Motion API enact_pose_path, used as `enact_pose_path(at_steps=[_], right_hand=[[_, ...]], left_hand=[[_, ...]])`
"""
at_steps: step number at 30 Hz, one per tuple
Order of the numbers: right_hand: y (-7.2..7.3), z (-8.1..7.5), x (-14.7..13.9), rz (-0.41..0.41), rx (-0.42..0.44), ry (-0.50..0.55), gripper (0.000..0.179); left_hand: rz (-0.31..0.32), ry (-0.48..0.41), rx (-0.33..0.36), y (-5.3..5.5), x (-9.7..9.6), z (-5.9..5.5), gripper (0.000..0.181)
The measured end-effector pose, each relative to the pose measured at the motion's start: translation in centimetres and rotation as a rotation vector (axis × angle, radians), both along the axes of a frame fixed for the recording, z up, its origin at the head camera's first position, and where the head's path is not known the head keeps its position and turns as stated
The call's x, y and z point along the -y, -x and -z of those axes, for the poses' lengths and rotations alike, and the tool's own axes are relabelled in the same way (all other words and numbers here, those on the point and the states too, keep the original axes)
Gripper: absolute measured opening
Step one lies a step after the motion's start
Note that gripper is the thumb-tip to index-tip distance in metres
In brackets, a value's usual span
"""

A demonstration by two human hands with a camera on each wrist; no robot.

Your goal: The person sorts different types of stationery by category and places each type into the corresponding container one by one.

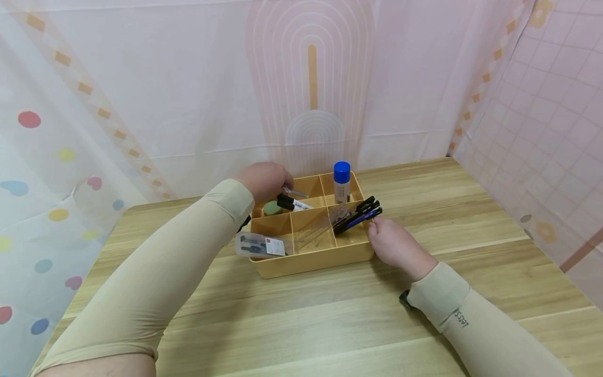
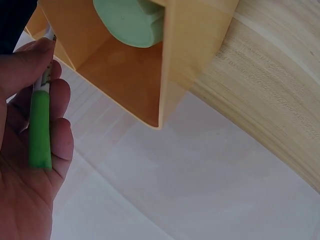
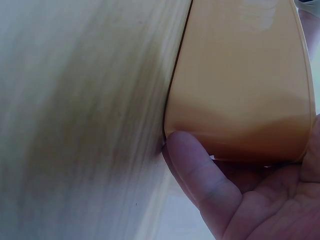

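Observation:
An orange compartmented storage box (image 1: 311, 268) stands on the table. Over its back left part, my left hand (image 1: 267, 180) pinches a slim pen (image 2: 41, 125) with a green end and a printed white barrel. Close under that hand lie a black-capped white marker (image 1: 293, 202) and a pale green rounded object (image 2: 131, 25). My right hand (image 1: 393, 246) grips the box's right end, with the thumb (image 3: 200, 167) on the front wall near the bottom corner. Beside it, several black and blue pens (image 1: 359, 215) lean out of the front right compartment.
A blue-capped clear bottle (image 1: 342, 183) stands upright in the back right compartment. A clear plastic case (image 1: 261, 245) with a dark tool inside juts over the box's front left edge. The wooden table (image 1: 301, 324) meets patterned cloth (image 1: 198, 104) behind the box.

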State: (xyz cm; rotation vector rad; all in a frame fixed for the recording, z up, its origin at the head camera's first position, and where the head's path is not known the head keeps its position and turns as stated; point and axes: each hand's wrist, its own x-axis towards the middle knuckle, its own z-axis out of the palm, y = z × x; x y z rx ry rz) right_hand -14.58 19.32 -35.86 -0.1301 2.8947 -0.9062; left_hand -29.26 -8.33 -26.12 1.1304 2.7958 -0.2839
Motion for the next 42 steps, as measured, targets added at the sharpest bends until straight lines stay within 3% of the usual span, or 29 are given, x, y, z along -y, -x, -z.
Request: enact_pose_path(at_steps=[23,34,42], right_hand=[[0.13,0.0,0.13,-0.004,-0.012,-0.003,0.039],[0.16,0.01,0.07,-0.004,-0.001,0.006,0.038],[0.31,0.21,0.02,-0.01,0.012,0.005,0.038]], left_hand=[[-0.021,-0.034,0.069,0.37,0.0,0.18,0.019],[-0.035,-0.049,0.069,0.27,0.02,0.16,0.021],[-0.067,-0.109,0.106,0.27,0.73,-0.01,0.026]])
